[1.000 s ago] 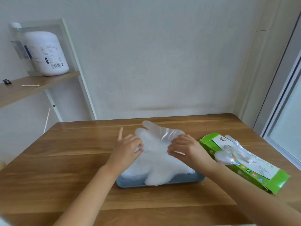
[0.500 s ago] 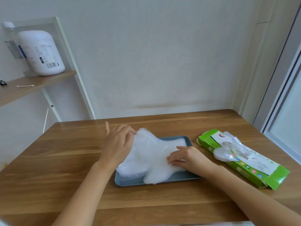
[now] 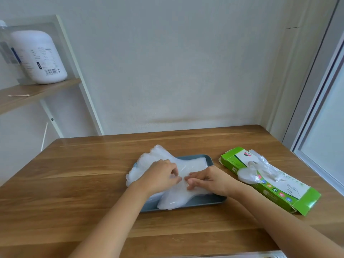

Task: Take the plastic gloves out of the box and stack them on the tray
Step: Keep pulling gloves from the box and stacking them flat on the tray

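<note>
Wooden table (image 3: 74,183): glove stack (image 3: 173,200) on tray (image 3: 201,204)

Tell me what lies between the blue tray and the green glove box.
Head view: only a narrow strip of bare wooden table separates the tray from the box; nearer the person, the wrist of the right hand crosses that gap.
</note>
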A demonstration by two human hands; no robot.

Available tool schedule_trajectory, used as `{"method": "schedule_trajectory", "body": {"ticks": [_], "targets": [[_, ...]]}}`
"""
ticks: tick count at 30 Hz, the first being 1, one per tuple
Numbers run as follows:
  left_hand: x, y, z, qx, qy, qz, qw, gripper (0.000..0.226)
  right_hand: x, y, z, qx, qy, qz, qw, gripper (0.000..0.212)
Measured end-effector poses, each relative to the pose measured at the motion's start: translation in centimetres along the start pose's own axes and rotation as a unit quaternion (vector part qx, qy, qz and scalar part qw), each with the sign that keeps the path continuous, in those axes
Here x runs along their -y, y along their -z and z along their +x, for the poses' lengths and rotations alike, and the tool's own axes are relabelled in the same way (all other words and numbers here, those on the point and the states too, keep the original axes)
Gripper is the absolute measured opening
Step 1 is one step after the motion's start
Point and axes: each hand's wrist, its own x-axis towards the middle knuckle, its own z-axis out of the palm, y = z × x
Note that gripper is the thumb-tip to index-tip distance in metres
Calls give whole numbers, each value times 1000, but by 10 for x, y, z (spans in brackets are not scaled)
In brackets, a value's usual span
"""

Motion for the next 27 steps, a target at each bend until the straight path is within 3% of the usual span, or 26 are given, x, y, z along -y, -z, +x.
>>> {"method": "schedule_trajectory", "body": {"ticks": [4,8,13,15,18,21,24,27], "targets": [[16,-3,-19,4,12,78,997,28,2,0,3,3,-27,-13,1000,22],[31,3,-44,16,42,120,992,46,8,1,7,14,-56,-30,998,19],[23,28,-66,32,104,165,980,57,17,3,10,29,-88,-53,994,33],[17,38,-65,-24,93,158,983,50,19,3,10,33,-94,-57,993,35],[13,34,-53,-73,34,36,996,23,21,2,10,34,-101,-60,992,35],[9,14,-39,2,4,-5,1000,27,21,0,10,27,-110,-62,992,34],[14,2,-39,24,36,10,999,20,21,-1,10,24,-108,-58,992,34],[18,10,-44,65,84,73,992,41,19,-3,9,12,-105,-52,993,33]]}}
